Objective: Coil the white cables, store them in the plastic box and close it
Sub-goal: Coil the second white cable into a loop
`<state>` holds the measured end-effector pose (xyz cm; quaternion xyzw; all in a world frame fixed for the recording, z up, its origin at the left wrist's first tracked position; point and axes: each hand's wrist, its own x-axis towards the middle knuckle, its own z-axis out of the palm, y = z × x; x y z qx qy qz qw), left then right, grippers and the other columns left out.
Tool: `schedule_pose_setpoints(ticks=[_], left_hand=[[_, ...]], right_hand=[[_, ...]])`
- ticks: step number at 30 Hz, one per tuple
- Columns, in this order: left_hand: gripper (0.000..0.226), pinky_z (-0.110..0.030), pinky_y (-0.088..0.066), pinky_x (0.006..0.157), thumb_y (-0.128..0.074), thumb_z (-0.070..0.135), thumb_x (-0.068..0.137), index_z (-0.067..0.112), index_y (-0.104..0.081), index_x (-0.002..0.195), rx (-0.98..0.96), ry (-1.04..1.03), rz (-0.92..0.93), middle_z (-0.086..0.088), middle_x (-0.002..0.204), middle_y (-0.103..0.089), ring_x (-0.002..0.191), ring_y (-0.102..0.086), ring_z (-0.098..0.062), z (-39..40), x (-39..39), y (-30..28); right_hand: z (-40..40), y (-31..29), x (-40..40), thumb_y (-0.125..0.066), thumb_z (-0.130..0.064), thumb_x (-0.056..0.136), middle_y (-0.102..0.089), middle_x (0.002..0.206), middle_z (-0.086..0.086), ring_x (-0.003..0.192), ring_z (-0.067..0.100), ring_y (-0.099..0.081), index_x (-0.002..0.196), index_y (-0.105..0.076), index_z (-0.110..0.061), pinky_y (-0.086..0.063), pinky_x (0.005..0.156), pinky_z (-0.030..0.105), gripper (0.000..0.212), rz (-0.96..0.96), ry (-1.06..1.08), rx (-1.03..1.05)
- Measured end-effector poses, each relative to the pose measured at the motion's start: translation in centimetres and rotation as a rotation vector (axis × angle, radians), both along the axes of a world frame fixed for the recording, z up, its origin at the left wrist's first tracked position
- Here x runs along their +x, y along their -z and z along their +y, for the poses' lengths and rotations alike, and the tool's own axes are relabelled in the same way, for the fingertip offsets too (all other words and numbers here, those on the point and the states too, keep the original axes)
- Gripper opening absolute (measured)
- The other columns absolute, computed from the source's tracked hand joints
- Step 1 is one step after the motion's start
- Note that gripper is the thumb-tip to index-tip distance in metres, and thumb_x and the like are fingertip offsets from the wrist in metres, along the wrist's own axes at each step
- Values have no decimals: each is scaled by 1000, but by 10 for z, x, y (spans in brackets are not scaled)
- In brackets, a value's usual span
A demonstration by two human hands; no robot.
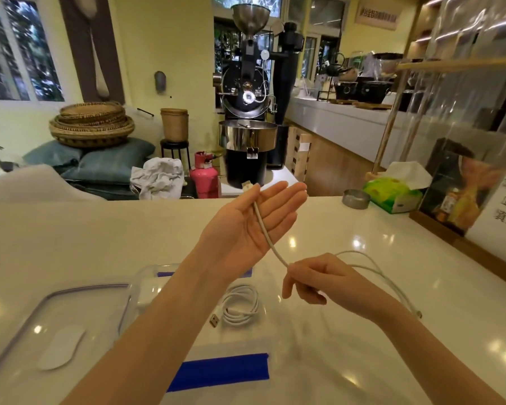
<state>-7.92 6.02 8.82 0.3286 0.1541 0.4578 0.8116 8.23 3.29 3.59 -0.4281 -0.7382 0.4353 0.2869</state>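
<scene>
Above a glossy white counter [70, 235], a person's left hand [246, 226] was raised palm-up, its fingers straight and held together, pointing up and to the right. A white cable [265, 232] lay across that palm, running from its plug [247, 186], which stuck out just past the thumb-side edge of the hand near the fingertips, down along the palm and off the heel of the hand. No finger of the left hand curled round it; the cable simply rested on the open palm.

Lower and to the right, the right hand [319, 280] pinched the same cable between thumb and curled fingers, just where the cable left the left palm. Beyond that pinch the cable looped loosely out to the right, past the right wrist, and trailed down onto the counter.

A second cable [240, 306], already coiled, lay on the counter between the two forearms, its USB plug [214, 320] at the coil's left side. The clear box [146, 283] sat open behind the left forearm, partly hidden by it, with its lid [56, 331] lying flat on the counter to the left. Blue tape [219, 372] marked the counter near the front edge. A tissue box [392, 194] and a small metal dish [356, 198] stood at the counter's far right.
</scene>
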Motion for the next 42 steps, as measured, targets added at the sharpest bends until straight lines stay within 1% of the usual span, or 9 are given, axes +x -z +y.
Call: schedule_pose_setpoints(ticks=[3, 7, 11, 17, 25, 28, 33, 38, 42], left_hand=[[59, -23, -58, 54, -26, 30, 96, 7, -75, 73, 45, 9, 14, -7, 76, -76, 67, -73, -14, -2, -7, -6], [56, -19, -55, 49, -29, 29, 95, 8, -74, 69, 137, -9, 169, -5, 69, -75, 58, -71, -11, -15, -3, 1], [48, -18, -52, 45, -32, 27, 96, 9, -71, 76, 222, -12, 417, -6, 69, -75, 57, -70, -13, -20, 4, 19], [47, -20, -54, 54, -27, 34, 97, 5, -64, 100, 245, -43, 675, -4, 77, -75, 72, -72, -14, -6, 10, 34], [40, -25, -59, 64, -31, 28, 98, 6, -61, 86, 74, -200, 385, -5, 69, -74, 67, -71, -14, 15, 13, 28], [44, -22, -58, 61, -28, 30, 98, 0, -60, 97, 42, -167, 349, -6, 78, -73, 71, -71, -13, 19, 12, 27], [50, -22, -56, 72, -21, 30, 99, -4, -55, 113, 5, -171, 183, -8, 99, -70, 82, -70, -15, 26, 5, 18], [55, -21, -58, 63, -23, 31, 98, 1, -68, 91, -9, -78, 40, -7, 82, -76, 72, -72, -14, 20, 1, 8], [59, -19, -57, 60, -25, 33, 96, 4, -74, 82, 49, 41, 41, -5, 80, -76, 70, -72, -11, 8, 4, 2]], right_hand=[[14, 10, 10, -44, -59, 75, -54, 55, -1, 57, 14, -51, 69, -67, -18, -46, 69, 22, 47, -111, 111, 72], [41, 21, 18, -61, -68, 62, -60, 57, -1, 55, 8, -53, 65, -67, -13, -46, 63, 28, 56, -197, 266, 158], [61, 5, 21, -65, -28, 70, -61, 56, 6, 52, 15, -53, 59, -65, -13, -44, 56, 34, 19, -243, 300, 205], [59, -47, 4, -67, -30, 78, -59, 53, -7, 47, -1, -49, 70, -68, -11, -39, 47, 9, 20, -159, 277, 278], [21, -39, -28, -48, -20, 92, -68, 78, -3, 71, 12, -62, 94, -67, -13, -50, 68, 25, 21, -263, 352, 677], [13, -20, -33, -37, -26, 91, -69, 77, 7, 63, 23, -62, 106, -64, -9, -52, 60, 37, 35, -323, 371, 881], [-2, 12, -32, -24, -27, 98, -63, 59, 4, 43, 10, -52, 122, -47, -4, -43, 45, 13, 40, -472, 253, 1082], [6, 34, -9, -24, -31, 99, -66, 61, 3, 45, 9, -56, 118, -46, -9, -50, 43, 18, 36, -523, 225, 1136], [17, 30, 6, -32, -30, 96, -63, 66, -1, 52, 2, -52, 114, -58, -15, -47, 55, 14, 35, -484, 228, 829]])
